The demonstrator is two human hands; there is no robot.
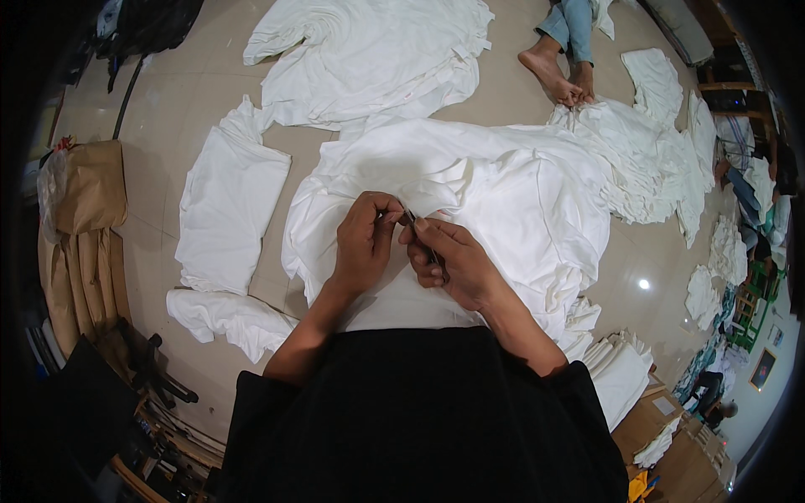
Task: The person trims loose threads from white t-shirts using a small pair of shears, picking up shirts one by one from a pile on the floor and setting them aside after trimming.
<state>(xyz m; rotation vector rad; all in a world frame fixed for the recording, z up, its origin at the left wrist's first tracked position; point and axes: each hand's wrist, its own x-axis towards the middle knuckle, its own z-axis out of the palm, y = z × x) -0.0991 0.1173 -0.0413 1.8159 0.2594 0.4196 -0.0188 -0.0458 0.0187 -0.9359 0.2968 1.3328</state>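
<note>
Mid-frame, over the white cloth (537,222), the right hand (453,256) had its grip closed round a dark tool (410,215), the left hand (365,239) crowded its tip, holding what I couldn't tell, and one slip, were it sharp, could have nicked skin!

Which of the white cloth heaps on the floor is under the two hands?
The large, rumpled central heap, beneath the left hand and right hand; the other white heaps lie around it.

small dark tool (410,216): 1 | bare feet (549,77): 2 | white cloths (528,210): overlapping, uncountable
</note>
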